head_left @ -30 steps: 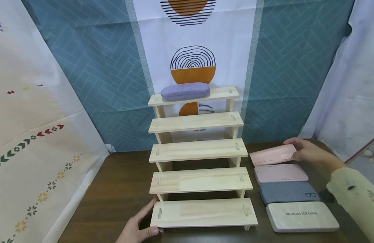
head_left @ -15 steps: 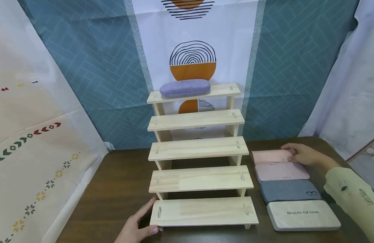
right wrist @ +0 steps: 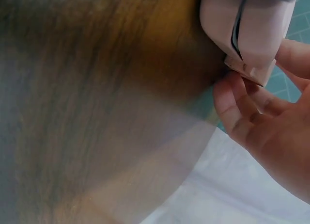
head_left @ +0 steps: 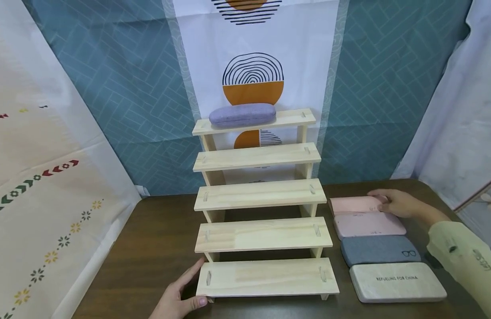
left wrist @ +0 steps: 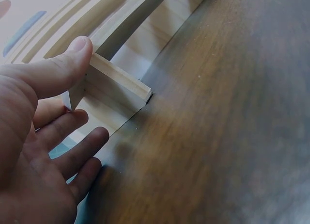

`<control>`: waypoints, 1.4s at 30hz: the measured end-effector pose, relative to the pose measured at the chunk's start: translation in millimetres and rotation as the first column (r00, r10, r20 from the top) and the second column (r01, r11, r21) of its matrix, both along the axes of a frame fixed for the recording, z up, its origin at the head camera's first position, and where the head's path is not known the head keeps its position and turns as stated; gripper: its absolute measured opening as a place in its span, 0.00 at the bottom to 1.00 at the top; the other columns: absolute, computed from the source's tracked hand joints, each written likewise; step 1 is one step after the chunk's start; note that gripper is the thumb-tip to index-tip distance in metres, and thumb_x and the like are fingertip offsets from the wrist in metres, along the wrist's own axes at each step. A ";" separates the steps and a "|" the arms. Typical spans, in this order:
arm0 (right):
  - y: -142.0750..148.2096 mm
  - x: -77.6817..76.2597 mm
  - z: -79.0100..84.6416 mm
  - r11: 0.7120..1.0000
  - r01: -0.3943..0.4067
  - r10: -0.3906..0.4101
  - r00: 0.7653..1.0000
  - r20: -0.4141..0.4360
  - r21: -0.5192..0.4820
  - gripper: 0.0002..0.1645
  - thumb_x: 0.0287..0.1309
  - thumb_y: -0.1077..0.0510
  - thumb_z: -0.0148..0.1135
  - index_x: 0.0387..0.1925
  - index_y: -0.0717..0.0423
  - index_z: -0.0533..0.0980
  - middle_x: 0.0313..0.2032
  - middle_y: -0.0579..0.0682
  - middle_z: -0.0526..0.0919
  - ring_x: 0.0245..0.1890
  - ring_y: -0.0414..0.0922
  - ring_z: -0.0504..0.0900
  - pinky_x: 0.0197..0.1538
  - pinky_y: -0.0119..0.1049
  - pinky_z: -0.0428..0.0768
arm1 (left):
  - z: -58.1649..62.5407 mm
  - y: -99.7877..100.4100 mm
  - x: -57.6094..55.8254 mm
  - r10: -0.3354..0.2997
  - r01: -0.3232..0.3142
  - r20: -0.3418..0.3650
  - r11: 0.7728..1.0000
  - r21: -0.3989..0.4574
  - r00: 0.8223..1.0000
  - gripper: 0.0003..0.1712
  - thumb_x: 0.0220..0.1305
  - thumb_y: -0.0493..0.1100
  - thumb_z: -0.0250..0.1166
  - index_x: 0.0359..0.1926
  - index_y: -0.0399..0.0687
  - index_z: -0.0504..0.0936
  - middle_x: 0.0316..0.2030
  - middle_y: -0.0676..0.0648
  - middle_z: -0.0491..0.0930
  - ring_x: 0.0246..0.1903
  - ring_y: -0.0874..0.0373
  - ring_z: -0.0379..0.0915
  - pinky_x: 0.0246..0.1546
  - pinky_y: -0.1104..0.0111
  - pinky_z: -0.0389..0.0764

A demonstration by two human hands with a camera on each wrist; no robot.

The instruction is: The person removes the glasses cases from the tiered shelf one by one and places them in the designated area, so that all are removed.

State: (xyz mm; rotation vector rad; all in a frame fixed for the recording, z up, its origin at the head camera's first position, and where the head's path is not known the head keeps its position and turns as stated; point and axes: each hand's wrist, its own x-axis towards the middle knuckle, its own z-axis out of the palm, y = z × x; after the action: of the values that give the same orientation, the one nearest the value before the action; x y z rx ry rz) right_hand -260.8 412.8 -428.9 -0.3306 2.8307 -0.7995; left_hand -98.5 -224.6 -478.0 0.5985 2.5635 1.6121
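Observation:
My left hand (head_left: 177, 296) holds the left end of the lowest step of a pale wooden tiered display rack (head_left: 267, 277). In the left wrist view, thumb and forefinger pinch the board's corner, the other fingers loosely bent beside it. On the right, my right hand (head_left: 399, 204) grips the right end of a light pink glasses case (head_left: 351, 204), farthest back in a column of cases. The right wrist view shows curled fingertips at that case's end, behind a larger pink case (right wrist: 259, 25). A purple glasses case (head_left: 243, 115) lies on the rack's top step, left of centre.
Nearer than the held case lie a pink case (head_left: 369, 224), a blue-grey case (head_left: 379, 249) and a white case (head_left: 397, 283) with lettering. All rest on the dark wooden table (head_left: 150, 239), right of the rack. Patterned cloths (head_left: 130, 88) hang behind and at the sides.
The light pink case, tilted askew a second ago, now lies lined up behind the other pink case, my right hand still on it. My left hand stays at the rack.

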 end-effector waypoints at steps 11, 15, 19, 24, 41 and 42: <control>-2.1 4.7 5.7 0.999 -0.017 0.018 0.999 -0.033 0.031 0.29 0.64 0.65 0.62 0.64 0.72 0.69 0.60 0.80 0.69 0.57 0.77 0.69 0.52 0.72 0.70 | -1.3 -2.2 0.1 -0.021 0.021 0.003 1.000 0.014 1.000 0.46 0.57 0.41 0.76 0.75 0.47 0.66 0.72 0.39 0.64 0.67 0.72 0.56 0.61 0.78 0.57; -6.6 0.8 21.6 0.999 -0.028 0.031 0.997 -0.072 0.040 0.29 0.66 0.66 0.59 0.66 0.74 0.66 0.62 0.80 0.67 0.58 0.76 0.70 0.53 0.69 0.72 | -3.4 -3.8 -1.0 -0.038 0.039 -0.035 0.999 0.010 0.999 0.46 0.57 0.41 0.76 0.75 0.44 0.65 0.72 0.38 0.64 0.67 0.71 0.56 0.61 0.79 0.57; -15.7 -4.1 50.8 0.999 -0.037 0.041 0.988 -0.148 0.024 0.28 0.71 0.64 0.55 0.67 0.75 0.64 0.62 0.80 0.66 0.56 0.74 0.72 0.50 0.65 0.75 | -5.1 -4.7 -1.5 -0.055 0.056 -0.060 0.998 0.011 0.997 0.46 0.57 0.40 0.76 0.75 0.44 0.65 0.71 0.38 0.65 0.67 0.71 0.57 0.61 0.78 0.58; -37.6 -8.4 95.4 0.998 -0.020 0.002 0.959 -0.283 -0.062 0.27 0.75 0.58 0.55 0.67 0.70 0.67 0.60 0.77 0.72 0.52 0.71 0.76 0.45 0.61 0.78 | -5.3 -4.8 -1.4 -0.043 0.043 -0.028 0.999 0.013 0.999 0.46 0.57 0.41 0.76 0.75 0.45 0.66 0.71 0.39 0.65 0.67 0.70 0.58 0.61 0.77 0.60; -146.0 -31.1 211.1 0.953 -0.038 -0.069 0.938 -0.340 -0.299 0.28 0.75 0.50 0.55 0.69 0.59 0.70 0.62 0.62 0.76 0.51 0.52 0.80 0.43 0.31 0.80 | -3.6 -8.2 -1.4 -0.078 0.078 0.011 0.997 0.029 0.997 0.46 0.59 0.41 0.74 0.76 0.43 0.64 0.72 0.34 0.61 0.67 0.71 0.56 0.62 0.74 0.60; -153.0 -32.1 216.9 0.953 -0.042 -0.065 0.938 -0.341 -0.299 0.28 0.75 0.49 0.55 0.69 0.59 0.70 0.62 0.62 0.75 0.51 0.53 0.79 0.46 0.35 0.81 | -2.9 -7.9 -1.2 -0.075 0.074 0.022 0.997 0.029 0.997 0.46 0.59 0.41 0.74 0.76 0.43 0.63 0.72 0.35 0.61 0.67 0.70 0.56 0.62 0.74 0.60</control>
State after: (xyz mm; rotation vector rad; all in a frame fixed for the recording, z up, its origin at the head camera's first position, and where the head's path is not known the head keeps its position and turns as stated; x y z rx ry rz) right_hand -293.0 259.8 -212.1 -0.5495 3.0251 -1.3011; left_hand -99.8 -232.4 -480.9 0.6654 2.4749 1.6235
